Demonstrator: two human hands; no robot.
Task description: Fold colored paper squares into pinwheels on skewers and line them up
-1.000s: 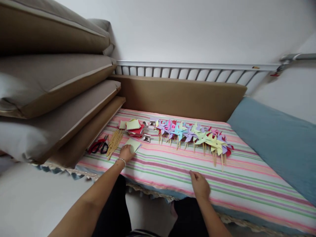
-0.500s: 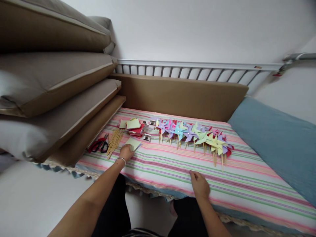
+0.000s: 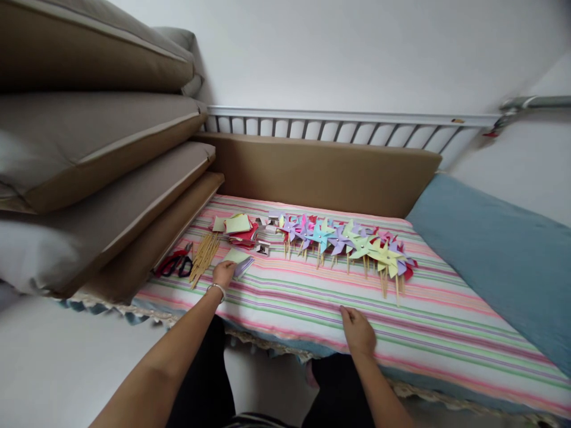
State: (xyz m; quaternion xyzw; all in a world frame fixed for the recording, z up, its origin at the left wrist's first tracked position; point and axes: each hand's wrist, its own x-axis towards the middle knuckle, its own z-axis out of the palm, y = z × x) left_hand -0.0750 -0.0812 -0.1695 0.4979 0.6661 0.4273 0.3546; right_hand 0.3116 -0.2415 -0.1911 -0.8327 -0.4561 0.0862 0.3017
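My left hand [image 3: 223, 274] is closed on the near-left edge of a small stack of pale green and lilac paper squares [image 3: 239, 259], which lies low over the striped cloth. A bracelet circles that wrist. My right hand [image 3: 358, 333] rests on the cloth with its fingers curled and the thumb pressed to them; what is in them, if anything, is hidden. Beside my left hand lie a bundle of wooden sticks [image 3: 205, 257] and scissors [image 3: 184, 267]. Behind the squares sit a pile of coloured paper [image 3: 241, 227] and small open boxes [image 3: 263, 247].
Several paper pinwheels on sticks [image 3: 352, 242] lie in an overlapping row right of the boxes. Stacked cushions [image 3: 107, 172] rise at the left. A brown padded board [image 3: 312, 172] and a white rail [image 3: 339, 115] stand behind; a blue panel [image 3: 495, 255] borders the right.
My left hand has shifted slightly to the left along the paper squares, and more of their lilac edges shows. The view has turned a little. My right hand stays on the cloth.
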